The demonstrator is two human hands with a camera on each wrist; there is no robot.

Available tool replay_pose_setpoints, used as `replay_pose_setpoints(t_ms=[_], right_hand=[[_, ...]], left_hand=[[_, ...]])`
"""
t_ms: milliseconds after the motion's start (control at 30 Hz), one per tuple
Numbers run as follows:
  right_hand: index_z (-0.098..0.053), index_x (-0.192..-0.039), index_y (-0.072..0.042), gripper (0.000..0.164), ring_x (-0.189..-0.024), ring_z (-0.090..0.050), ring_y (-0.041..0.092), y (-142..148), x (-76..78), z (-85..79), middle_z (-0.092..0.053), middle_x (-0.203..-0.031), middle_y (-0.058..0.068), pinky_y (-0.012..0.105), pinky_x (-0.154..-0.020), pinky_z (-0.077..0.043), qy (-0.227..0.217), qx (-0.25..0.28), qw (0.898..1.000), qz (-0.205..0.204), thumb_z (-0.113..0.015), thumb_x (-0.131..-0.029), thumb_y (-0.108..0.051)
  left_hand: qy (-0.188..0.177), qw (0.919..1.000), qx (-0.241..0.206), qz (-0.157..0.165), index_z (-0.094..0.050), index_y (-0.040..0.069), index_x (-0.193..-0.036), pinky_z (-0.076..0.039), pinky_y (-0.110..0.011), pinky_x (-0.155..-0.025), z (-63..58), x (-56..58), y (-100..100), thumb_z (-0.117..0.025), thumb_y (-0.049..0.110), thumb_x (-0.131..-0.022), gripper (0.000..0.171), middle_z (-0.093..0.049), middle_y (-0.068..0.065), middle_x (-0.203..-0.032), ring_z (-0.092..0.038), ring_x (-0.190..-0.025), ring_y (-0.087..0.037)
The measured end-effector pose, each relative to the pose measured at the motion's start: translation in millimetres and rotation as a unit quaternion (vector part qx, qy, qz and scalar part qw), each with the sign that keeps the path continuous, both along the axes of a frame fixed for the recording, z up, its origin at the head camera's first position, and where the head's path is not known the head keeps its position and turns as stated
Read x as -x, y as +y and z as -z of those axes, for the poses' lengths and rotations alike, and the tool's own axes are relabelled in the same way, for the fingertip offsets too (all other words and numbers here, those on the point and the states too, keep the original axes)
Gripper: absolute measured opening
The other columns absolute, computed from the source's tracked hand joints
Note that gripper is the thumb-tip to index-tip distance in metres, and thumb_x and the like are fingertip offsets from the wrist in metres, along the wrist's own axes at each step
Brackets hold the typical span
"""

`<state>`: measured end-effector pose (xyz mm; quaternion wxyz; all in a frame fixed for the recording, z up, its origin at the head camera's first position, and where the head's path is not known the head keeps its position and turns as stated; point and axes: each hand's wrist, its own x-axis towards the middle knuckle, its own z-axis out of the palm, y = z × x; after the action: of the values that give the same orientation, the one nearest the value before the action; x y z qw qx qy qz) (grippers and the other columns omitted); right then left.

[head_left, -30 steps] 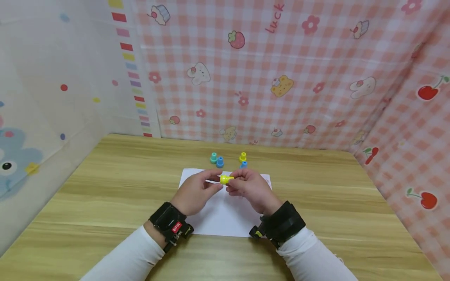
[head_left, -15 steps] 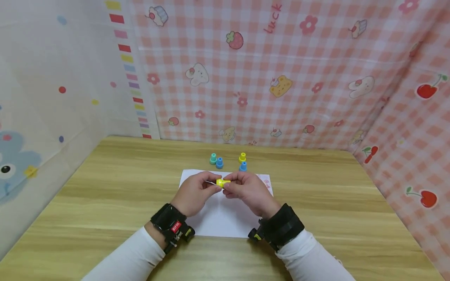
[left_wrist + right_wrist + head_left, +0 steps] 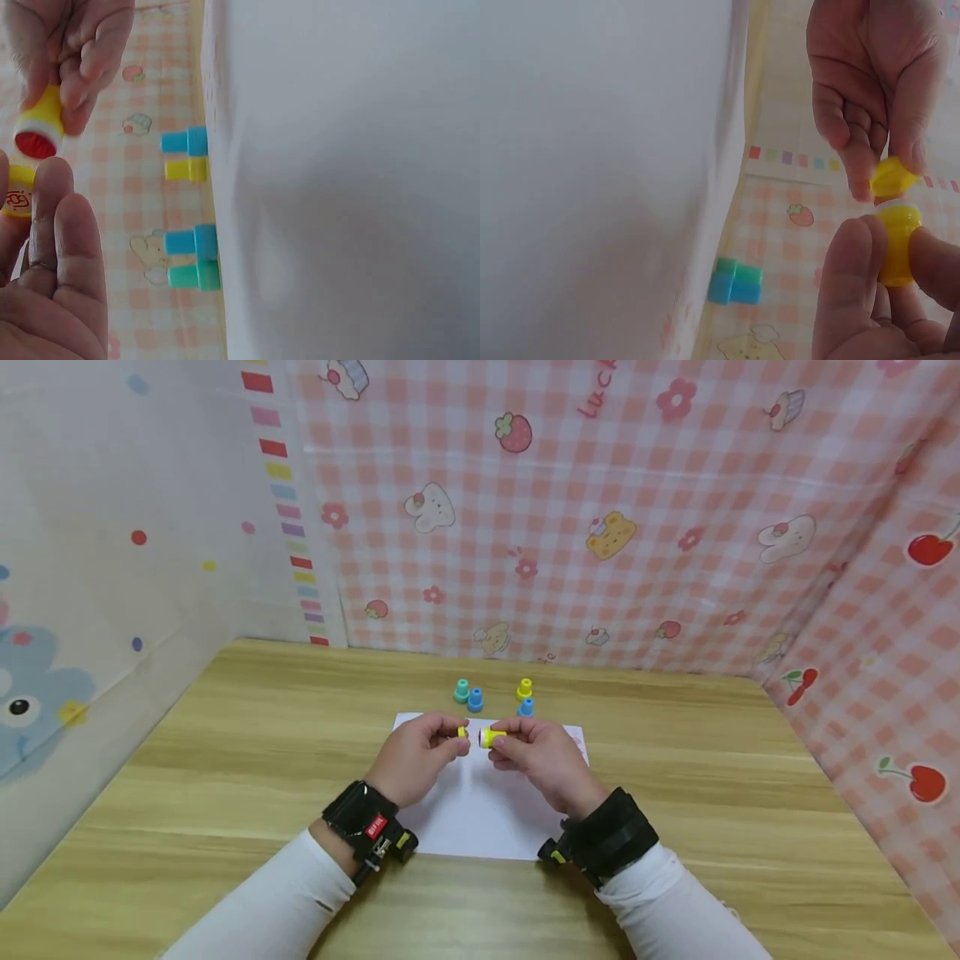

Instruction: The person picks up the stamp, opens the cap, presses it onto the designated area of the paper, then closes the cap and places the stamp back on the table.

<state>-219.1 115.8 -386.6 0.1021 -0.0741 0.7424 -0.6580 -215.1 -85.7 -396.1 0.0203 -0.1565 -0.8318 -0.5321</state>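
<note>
My right hand [image 3: 551,764] pinches a small yellow toy stamp [image 3: 493,738] between thumb and fingers, above the white paper [image 3: 476,818]. Its round red face, ringed in white, points toward my left hand [image 3: 411,762]. That hand pinches a yellow cap [image 3: 462,732], which stands a small gap away from the stamp. In the left wrist view the cap [image 3: 20,191] bears a red printed pattern, and the red face of the stamp [image 3: 37,142] is in sight. The right wrist view has the cap [image 3: 891,178] just off the white rim of the stamp [image 3: 897,247].
Beyond the paper's far edge stand a teal stamp [image 3: 462,692], a blue stamp [image 3: 476,700], a yellow stamp [image 3: 525,690] and another blue stamp [image 3: 527,707]. Faint pink marks show at the paper's far right. Patterned cloth [image 3: 570,585] closes off the wooden table's [image 3: 262,760] back.
The yellow piece was whole between both hands; now its cap is off in my left hand. The hands have drawn slightly apart, baring the stamp's white rim. The view has tilted a little.
</note>
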Motion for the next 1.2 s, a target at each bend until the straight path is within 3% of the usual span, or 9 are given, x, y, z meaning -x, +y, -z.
replay_pose_setpoints(t_ms=[100, 200, 300, 400, 533, 667, 800, 933, 1200], right_hand=[[-0.066, -0.105, -0.007, 0.018, -0.086, -0.063, 0.029, 2, 3.0, -5.8, -0.067, -0.096, 0.013, 0.034, -0.075, -0.055, 0.030, -0.045, 0.998, 0.033, -0.066, -0.088, -0.014], [-0.067, -0.109, -0.013, 0.020, -0.084, -0.063, 0.026, 6, 9.1, -11.8, -0.068, -0.094, 0.005, 0.038, -0.076, -0.055, 0.065, -0.118, 0.989, 0.054, -0.065, -0.090, -0.018], [-0.066, -0.114, -0.018, 0.023, -0.082, -0.062, 0.019, 7, 20.5, -17.2, -0.067, -0.094, -0.001, 0.038, -0.072, -0.055, 0.107, -0.210, 0.970, 0.059, -0.063, -0.091, -0.021], [-0.062, -0.116, -0.016, 0.025, -0.080, -0.059, 0.014, 5, 35.1, -23.0, -0.064, -0.094, -0.002, 0.034, -0.068, -0.052, 0.152, -0.290, 0.943, 0.059, -0.063, -0.092, -0.021], [-0.061, -0.108, -0.015, 0.020, -0.077, -0.054, 0.014, 0, 52.9, -26.0, -0.061, -0.089, -0.002, 0.032, -0.067, -0.050, 0.174, -0.362, 0.915, 0.042, -0.065, -0.090, -0.021], [-0.065, -0.104, -0.013, 0.017, -0.077, -0.054, 0.015, -6, 66.8, -23.3, -0.062, -0.088, -0.002, 0.032, -0.068, -0.050, 0.174, -0.397, 0.901, 0.008, -0.066, -0.089, -0.021], [-0.066, -0.106, -0.012, 0.018, -0.079, -0.054, 0.013, -10, 78.0, -16.5, -0.061, -0.091, -0.003, 0.031, -0.070, -0.051, 0.167, -0.412, 0.896, -0.015, -0.066, -0.089, -0.019], [-0.068, -0.100, -0.012, 0.014, -0.078, -0.054, 0.014, -12, 86.6, -7.9, -0.061, -0.089, -0.003, 0.031, -0.069, -0.050, 0.179, -0.430, 0.884, -0.033, -0.069, -0.086, -0.016], [-0.067, -0.095, -0.015, 0.012, -0.078, -0.053, 0.017, -16, 87.5, -1.5, -0.061, -0.087, -0.002, 0.033, -0.072, -0.049, 0.167, -0.457, 0.873, -0.043, -0.071, -0.084, -0.012]], left_hand=[[-0.001, 0.9999, -0.011, -0.013, -0.063, 0.015, -0.107, -0.052, -0.037, -0.071, -1.2, 3.1, -5, -0.062, 0.025, -0.092, 0.018, -0.065, 0.004, -0.089, -0.061, -0.080, -0.007], [-0.016, 0.9994, -0.015, -0.028, -0.062, 0.016, -0.107, -0.052, -0.038, -0.073, -2.0, 5.6, -8, -0.059, 0.028, -0.094, 0.018, -0.065, 0.003, -0.089, -0.062, -0.082, -0.011], [-0.030, 0.9985, -0.018, -0.043, -0.061, 0.017, -0.108, -0.051, -0.039, -0.073, -1.8, 8.1, -10, -0.058, 0.031, -0.094, 0.019, -0.064, 0.002, -0.089, -0.061, -0.083, -0.015], [-0.036, 0.9976, -0.027, -0.053, -0.061, 0.017, -0.108, -0.051, -0.038, -0.073, -0.8, 10.9, -11, -0.059, 0.031, -0.094, 0.020, -0.064, 0.001, -0.090, -0.061, -0.081, -0.013], [-0.040, 0.9965, -0.050, -0.053, -0.061, 0.013, -0.109, -0.053, -0.036, -0.074, 0.8, 13.8, -13, -0.059, 0.027, -0.094, 0.021, -0.064, -0.004, -0.093, -0.062, -0.079, -0.011], [-0.043, 0.9957, -0.067, -0.046, -0.061, 0.009, -0.108, -0.054, -0.035, -0.074, 1.1, 15.1, -15, -0.059, 0.025, -0.094, 0.021, -0.064, -0.008, -0.094, -0.063, -0.078, -0.012], [-0.047, 0.9953, -0.075, -0.038, -0.060, 0.005, -0.110, -0.054, -0.036, -0.075, -0.4, 14.3, -16, -0.059, 0.025, -0.094, 0.026, -0.064, -0.014, -0.098, -0.063, -0.078, -0.013], [-0.050, 0.9945, -0.085, -0.036, -0.061, 0.006, -0.108, -0.053, -0.038, -0.075, -0.6, 12.9, -17, -0.059, 0.024, -0.094, 0.023, -0.064, -0.016, -0.099, -0.063, -0.078, -0.014], [-0.052, 0.9938, -0.091, -0.037, -0.062, 0.008, -0.105, -0.054, -0.036, -0.074, 1.8, 10.7, -16, -0.059, 0.023, -0.094, 0.019, -0.064, -0.013, -0.095, -0.063, -0.077, -0.014]])
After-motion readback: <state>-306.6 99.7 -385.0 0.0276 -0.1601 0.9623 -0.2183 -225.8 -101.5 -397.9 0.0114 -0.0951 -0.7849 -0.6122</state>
